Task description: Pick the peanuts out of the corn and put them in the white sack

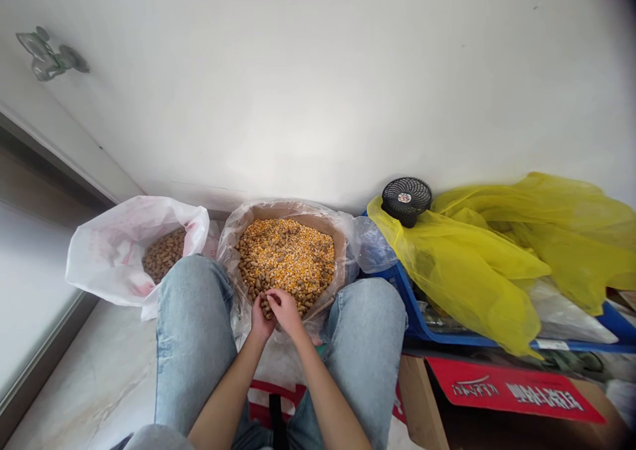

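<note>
The left hand [261, 321] and right hand [287, 311] are at the near edge of a plastic-lined sack [293, 207], over mixed corn kernels [285, 254] and peanuts [267, 308]. Their fingers [273, 295] curl close together around some peanuts; which hand clamps them, I cannot tell.

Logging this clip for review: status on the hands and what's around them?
Left hand and right hand together at near rim of lined sack, fingers among peanuts in shell and corn kernels. White bag of peanuts left. Jeans-clad thighs flank sack.

In-shell peanuts [247, 268] w/ corn kernels [293, 244], mixed
</note>
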A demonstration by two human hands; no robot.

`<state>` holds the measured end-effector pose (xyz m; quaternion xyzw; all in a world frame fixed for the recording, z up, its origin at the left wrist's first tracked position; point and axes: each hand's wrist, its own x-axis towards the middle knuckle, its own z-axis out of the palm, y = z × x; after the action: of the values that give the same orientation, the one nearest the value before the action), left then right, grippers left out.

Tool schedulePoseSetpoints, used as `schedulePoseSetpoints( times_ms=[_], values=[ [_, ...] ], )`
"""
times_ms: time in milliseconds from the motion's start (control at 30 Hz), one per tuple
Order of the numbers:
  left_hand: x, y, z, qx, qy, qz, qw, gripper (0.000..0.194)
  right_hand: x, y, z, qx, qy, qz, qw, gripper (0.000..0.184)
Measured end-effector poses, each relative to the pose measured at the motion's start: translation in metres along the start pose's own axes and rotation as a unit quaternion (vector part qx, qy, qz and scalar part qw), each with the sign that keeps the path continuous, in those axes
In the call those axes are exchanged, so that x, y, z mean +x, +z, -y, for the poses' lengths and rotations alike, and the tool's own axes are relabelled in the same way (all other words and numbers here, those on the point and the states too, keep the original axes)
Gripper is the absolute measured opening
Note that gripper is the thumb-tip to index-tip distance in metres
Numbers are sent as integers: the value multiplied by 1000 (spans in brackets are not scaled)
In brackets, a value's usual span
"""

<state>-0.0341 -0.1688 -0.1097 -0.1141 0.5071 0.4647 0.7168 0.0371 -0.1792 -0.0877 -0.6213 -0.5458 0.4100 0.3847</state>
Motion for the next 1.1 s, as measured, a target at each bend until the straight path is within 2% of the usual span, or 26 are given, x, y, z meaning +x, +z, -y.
schedulePoseSetpoints(
  times_ms=[167,267,367,467,533,833,1100],
  values=[
    [1,1,-1,-51,-9,-2,999,19,6,-5,-5,24,15,-42,999,19],
    [2,-1,-1,-59,-28,14,998,18,14,-14,-23,-24,38,-129,991,24],
    [4,-4,-1,-51,-33,32,998,17,20,-25,-49,-99,73,-206,971,34],
    [6,-6,-1,-48,-30,42,998,16,20,-29,-71,-149,110,-196,963,42],
    [6,-6,0,-46,-29,39,998,15,18,-28,-79,-155,125,-177,964,41],
    [3,-5,-1,-47,-26,40,998,13,17,-25,-84,-19,149,-190,970,27],
    [4,-5,0,-43,-26,30,998,15,22,-26,-92,95,190,-247,945,26]
  ],
)
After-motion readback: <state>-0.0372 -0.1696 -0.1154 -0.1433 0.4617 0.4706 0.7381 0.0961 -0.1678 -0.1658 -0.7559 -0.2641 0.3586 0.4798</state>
